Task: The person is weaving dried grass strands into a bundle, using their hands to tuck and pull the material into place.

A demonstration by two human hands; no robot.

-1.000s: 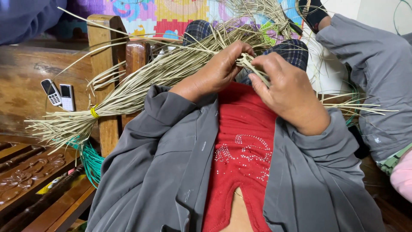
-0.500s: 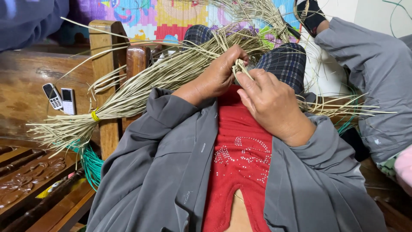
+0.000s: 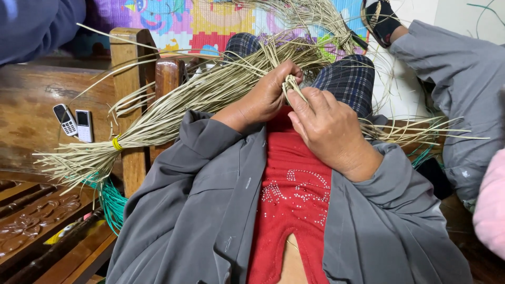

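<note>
Pale dry straw bundle (image 3: 173,108) | yellow-banded | left hand (image 3: 265,97), right hand (image 3: 329,126) pinch strands

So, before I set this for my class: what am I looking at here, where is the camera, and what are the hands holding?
The camera sits on a person's head and looks down their front, so you see their own two hands. The left hand and right hand meet over the lap, each closing its grip on thin pale straw strands. These belong to a long straw bundle tied with a yellow band, which stretches left across a wooden bench. Two small phones lie on the bench. Green cord hangs below the bundle. Another person's grey sleeve shows at right.
</note>
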